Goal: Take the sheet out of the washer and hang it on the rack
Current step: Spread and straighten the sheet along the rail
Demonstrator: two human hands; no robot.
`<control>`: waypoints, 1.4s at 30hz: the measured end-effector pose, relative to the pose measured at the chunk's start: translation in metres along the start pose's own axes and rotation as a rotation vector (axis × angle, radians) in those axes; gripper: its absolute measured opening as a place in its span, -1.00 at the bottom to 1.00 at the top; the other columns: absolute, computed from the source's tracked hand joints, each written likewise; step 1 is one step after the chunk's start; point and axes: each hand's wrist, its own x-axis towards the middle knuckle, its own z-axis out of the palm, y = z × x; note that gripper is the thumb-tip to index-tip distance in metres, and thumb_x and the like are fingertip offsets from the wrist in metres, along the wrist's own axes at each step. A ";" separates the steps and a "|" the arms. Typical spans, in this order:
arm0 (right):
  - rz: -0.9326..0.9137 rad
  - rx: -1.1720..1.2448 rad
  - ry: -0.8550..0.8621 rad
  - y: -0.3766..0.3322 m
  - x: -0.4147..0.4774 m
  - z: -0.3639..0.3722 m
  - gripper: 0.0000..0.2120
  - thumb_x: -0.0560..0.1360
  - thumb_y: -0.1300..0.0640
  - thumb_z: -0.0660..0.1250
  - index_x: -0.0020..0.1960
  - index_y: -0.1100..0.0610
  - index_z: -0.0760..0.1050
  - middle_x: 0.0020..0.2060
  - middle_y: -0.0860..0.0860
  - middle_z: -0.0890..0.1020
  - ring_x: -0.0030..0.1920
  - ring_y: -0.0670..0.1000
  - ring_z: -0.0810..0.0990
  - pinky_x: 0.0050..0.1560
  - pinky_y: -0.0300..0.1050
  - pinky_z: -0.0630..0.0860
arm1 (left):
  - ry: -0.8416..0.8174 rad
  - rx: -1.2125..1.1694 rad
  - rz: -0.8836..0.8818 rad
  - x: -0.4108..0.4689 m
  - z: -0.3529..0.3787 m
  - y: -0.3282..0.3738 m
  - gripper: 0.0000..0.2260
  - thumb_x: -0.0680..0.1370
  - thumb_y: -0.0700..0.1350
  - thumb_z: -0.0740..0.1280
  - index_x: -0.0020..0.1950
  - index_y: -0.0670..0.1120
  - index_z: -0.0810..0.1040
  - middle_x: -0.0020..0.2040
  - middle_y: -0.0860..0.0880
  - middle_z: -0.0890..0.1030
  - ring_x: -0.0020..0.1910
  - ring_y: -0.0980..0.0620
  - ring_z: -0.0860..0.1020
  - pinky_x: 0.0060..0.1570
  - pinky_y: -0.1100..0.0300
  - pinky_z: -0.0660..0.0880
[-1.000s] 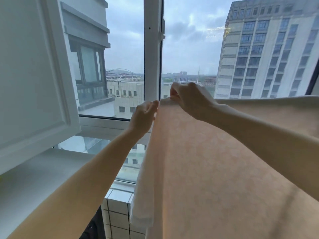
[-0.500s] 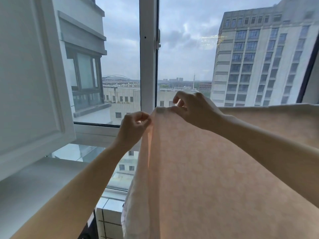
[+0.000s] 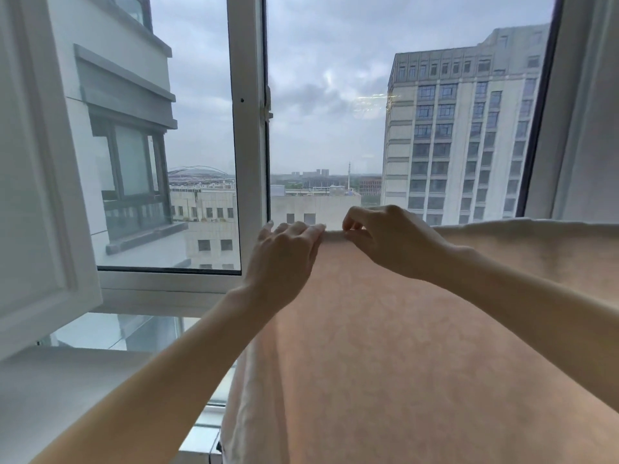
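Left hand [image 3: 284, 259] laid nearly flat over sheet [image 3: 402, 346] top edge, right hand [image 3: 392, 242] pinching that edge

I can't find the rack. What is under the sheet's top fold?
Nothing shows there: the sheet covers whatever carries it, so no rack is visible. The left hand lies on the fold; the right hand pinches it.

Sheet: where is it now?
Head view, lower right: the sheet hangs before the window, its top edge pinched by the right hand and touched by the left hand near centre.
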 end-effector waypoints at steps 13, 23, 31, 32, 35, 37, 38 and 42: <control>0.018 -0.092 -0.008 0.070 -0.051 -0.045 -0.84 0.56 -0.07 0.27 -0.02 0.02 0.48 -0.19 -0.10 0.61 -0.23 -0.02 0.59 -0.17 -0.02 0.56 | -0.022 -0.084 0.076 0.031 0.024 0.073 -0.68 0.66 0.03 0.13 0.35 0.03 0.51 0.13 0.01 0.65 0.05 -0.04 0.60 0.14 0.03 0.48; 0.081 -0.051 0.048 0.121 -0.091 -0.075 -0.87 0.55 -0.01 0.29 -0.05 0.05 0.53 -0.22 -0.08 0.60 -0.21 -0.05 0.56 -0.17 0.01 0.56 | -0.030 -0.111 0.032 0.049 0.041 0.124 -0.67 0.65 0.11 0.09 0.31 0.12 0.53 0.03 0.07 0.66 -0.01 0.00 0.60 0.07 0.05 0.45; 0.130 -0.129 0.101 0.134 -0.074 -0.083 -0.88 0.61 0.04 0.16 -0.02 0.06 0.41 -0.27 0.01 0.54 -0.30 0.07 0.53 -0.27 -0.08 0.39 | 0.010 -0.206 -0.010 0.061 0.043 0.153 -0.70 0.66 0.04 0.12 0.31 0.03 0.52 0.13 0.04 0.65 0.07 -0.01 0.60 0.11 0.05 0.45; 0.153 -0.104 0.116 0.137 -0.068 -0.085 -0.88 0.61 0.05 0.16 0.00 0.08 0.41 -0.27 0.02 0.56 -0.31 0.08 0.54 -0.28 -0.06 0.42 | 0.023 -0.231 -0.014 0.064 0.043 0.155 -0.70 0.66 0.01 0.14 0.35 0.02 0.47 0.17 0.03 0.63 0.11 -0.02 0.59 0.12 0.03 0.46; 0.157 -0.025 0.081 0.144 -0.059 -0.083 -0.90 0.59 0.12 0.25 -0.01 0.14 0.47 -0.27 0.06 0.60 -0.29 0.07 0.57 -0.20 0.04 0.55 | 0.028 -0.229 -0.001 0.066 0.043 0.160 -0.69 0.65 0.00 0.16 0.39 0.01 0.42 0.23 0.01 0.59 0.15 -0.03 0.57 0.14 0.00 0.46; 0.119 0.005 0.043 0.148 -0.061 -0.081 -0.91 0.56 0.13 0.32 -0.05 0.17 0.52 -0.27 0.04 0.62 -0.29 0.01 0.58 -0.14 0.01 0.57 | -0.008 -0.186 0.017 0.060 0.046 0.161 -0.69 0.66 0.06 0.11 0.30 0.02 0.51 0.16 0.03 0.62 0.10 -0.03 0.58 0.15 0.02 0.42; 0.101 0.015 0.047 0.151 -0.062 -0.082 -0.91 0.53 0.14 0.36 -0.07 0.17 0.55 -0.27 0.01 0.62 -0.29 -0.05 0.57 -0.13 -0.03 0.57 | -0.015 -0.167 0.024 0.057 0.047 0.160 -0.68 0.66 0.07 0.08 0.24 0.02 0.55 0.11 0.04 0.64 0.07 -0.02 0.59 0.15 0.02 0.41; 0.089 0.064 0.039 0.162 -0.071 -0.093 -0.91 0.47 0.09 0.44 -0.15 0.09 0.57 -0.31 -0.17 0.56 -0.27 -0.23 0.52 -0.17 -0.17 0.54 | -0.031 -0.160 0.002 0.056 0.046 0.154 -0.68 0.65 0.10 0.10 0.18 0.03 0.59 0.06 0.07 0.66 0.03 0.02 0.59 0.14 0.05 0.41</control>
